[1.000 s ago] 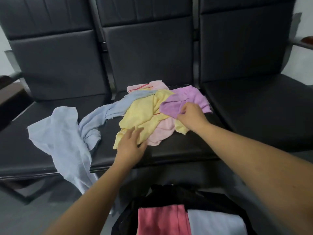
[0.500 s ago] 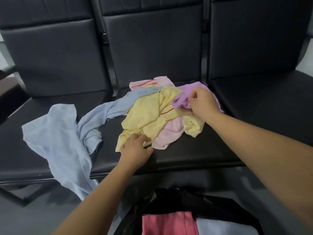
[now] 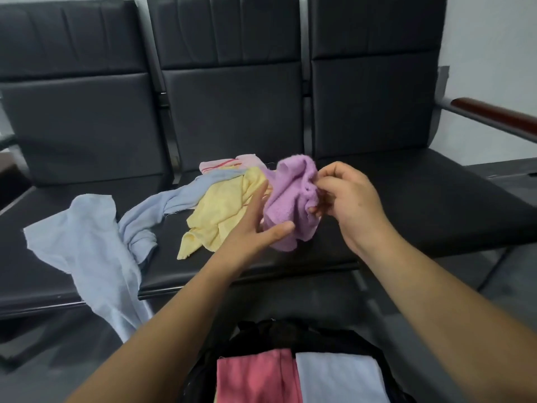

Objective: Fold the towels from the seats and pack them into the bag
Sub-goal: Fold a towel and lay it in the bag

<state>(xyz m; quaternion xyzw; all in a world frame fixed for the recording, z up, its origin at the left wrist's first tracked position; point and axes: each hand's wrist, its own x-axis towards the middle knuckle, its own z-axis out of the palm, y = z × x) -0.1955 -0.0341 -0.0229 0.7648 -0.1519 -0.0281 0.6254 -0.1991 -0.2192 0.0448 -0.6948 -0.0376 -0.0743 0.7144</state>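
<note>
Holding the purple towel up over the middle seat of the bench, I am pinching its upper right edge between the thumb and fingers of my right hand, closed tight on the cloth. My left hand is lying open under the towel's lower left side, palm turned toward it, fingers stretched out and the thumb pressing against the bottom fold. The purple towel is looking fuzzy and thick, bunched into soft rolls with a rounded hump at the top and a loose flap hanging at the bottom. Behind my left hand the yellow towel is lying crumpled on the middle seat, one corner pointing toward the front edge, with a thin red stripe showing near my fingers. A pink towel with red stripes is peeking out at the back of that seat, just behind the yellow one. The light blue towel is twisting from the pile across to the left seat, spreading flat there and draping over the front edge of the bench. Below my arms the black bag is standing open, with a folded red towel and a folded white towel lying side by side inside it.
</note>
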